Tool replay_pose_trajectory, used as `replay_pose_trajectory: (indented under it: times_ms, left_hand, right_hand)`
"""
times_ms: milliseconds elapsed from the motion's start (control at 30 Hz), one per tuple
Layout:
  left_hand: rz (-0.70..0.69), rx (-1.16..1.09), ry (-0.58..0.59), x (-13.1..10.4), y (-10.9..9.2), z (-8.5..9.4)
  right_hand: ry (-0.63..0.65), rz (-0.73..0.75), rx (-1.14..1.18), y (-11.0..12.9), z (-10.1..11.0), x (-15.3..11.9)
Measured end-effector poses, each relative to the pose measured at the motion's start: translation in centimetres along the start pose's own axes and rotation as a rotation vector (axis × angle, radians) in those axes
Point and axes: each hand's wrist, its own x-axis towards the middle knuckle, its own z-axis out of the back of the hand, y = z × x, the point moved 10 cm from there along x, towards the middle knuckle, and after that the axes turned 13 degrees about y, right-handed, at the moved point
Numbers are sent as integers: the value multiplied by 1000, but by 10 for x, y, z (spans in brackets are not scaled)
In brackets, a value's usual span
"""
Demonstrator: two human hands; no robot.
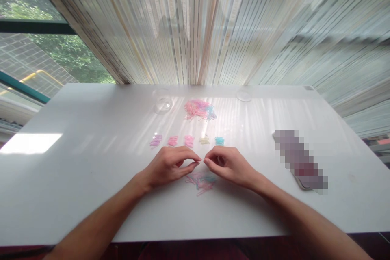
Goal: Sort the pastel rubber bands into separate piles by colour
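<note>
In the head view, holds left hand and right hand near each other at the centre of the frame, with thumb and index fingertips pinched together on both; cannot tell whether pinching anything so small. Just below, shows a loose mixed pile; just above, a row of five small colour groups; higher, a larger mixed pile on the white table. At right, shows a pixelated flat object.
</note>
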Motion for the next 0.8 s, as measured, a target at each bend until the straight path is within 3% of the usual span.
replay_pose_trajectory:
  times_ms: [400, 800]
  left_hand:
    - [-89, -10, -37, 0, -9, 5]
    - [-81, -1, -17, 0, -6, 2]
  right_hand:
    - [19, -46, 73, -6, -2, 0]
    - [34, -60, 102, -7, -4, 0]
